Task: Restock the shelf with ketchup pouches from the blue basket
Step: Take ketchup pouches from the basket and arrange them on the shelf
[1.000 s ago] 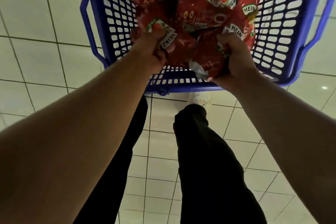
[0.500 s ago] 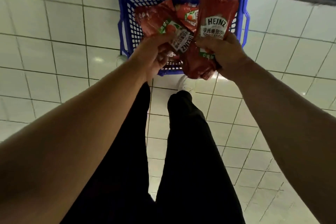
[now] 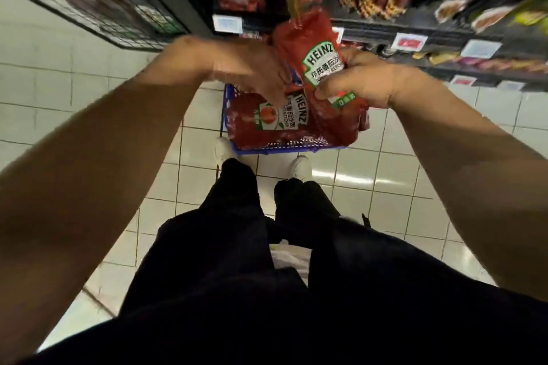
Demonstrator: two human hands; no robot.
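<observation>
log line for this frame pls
left hand: grips sideways pouch | right hand: grips upright pouch | blue basket: on floor below | shelf: ahead

We see an upright red pouch (image 3: pixel 314 53), spout up. A second pouch (image 3: pixel 267 118) lies sideways over our blue basket (image 3: pixel 278 147).

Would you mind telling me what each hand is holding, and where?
The right hand grips one ketchup pouch around its middle; the left hand pinches another pouch near its top.

pouches (image 3: pixel 318 62) in both hands above basket (image 3: pixel 275 147), shelf (image 3: pixel 415 24) behind, feet (image 3: pixel 301 167) below
</observation>
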